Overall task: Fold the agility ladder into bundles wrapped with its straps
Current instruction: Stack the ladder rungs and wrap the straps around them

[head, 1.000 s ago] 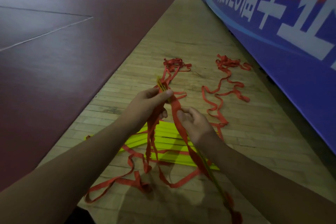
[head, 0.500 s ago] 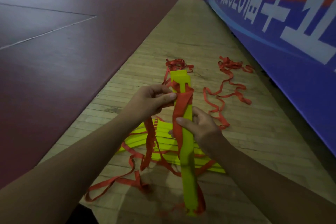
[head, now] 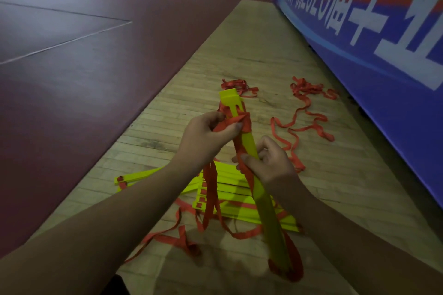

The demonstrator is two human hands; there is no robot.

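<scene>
I hold a bundle of yellow ladder rungs (head: 249, 143) upright and tilted, above the wooden floor. My right hand (head: 268, 165) grips the bundle at its middle, thumb across the red strap. My left hand (head: 206, 136) pinches the red strap (head: 244, 124) where it winds round the bundle's upper part. More strap loops hang from the bundle down to the floor. Under my hands lies a pile of loose yellow rungs (head: 227, 196) threaded on red strap.
Loose red strap (head: 304, 112) trails across the wooden strip (head: 239, 55) towards a blue banner wall (head: 383, 55) on the right. A dark red court floor (head: 84, 55) spreads to the left. Another strap tangle (head: 237, 86) lies beyond the bundle.
The bundle has turned from edge-on to flat towards me and risen. My left hand has drawn the red strap across its upper part, and my right hand now grips the middle.
</scene>
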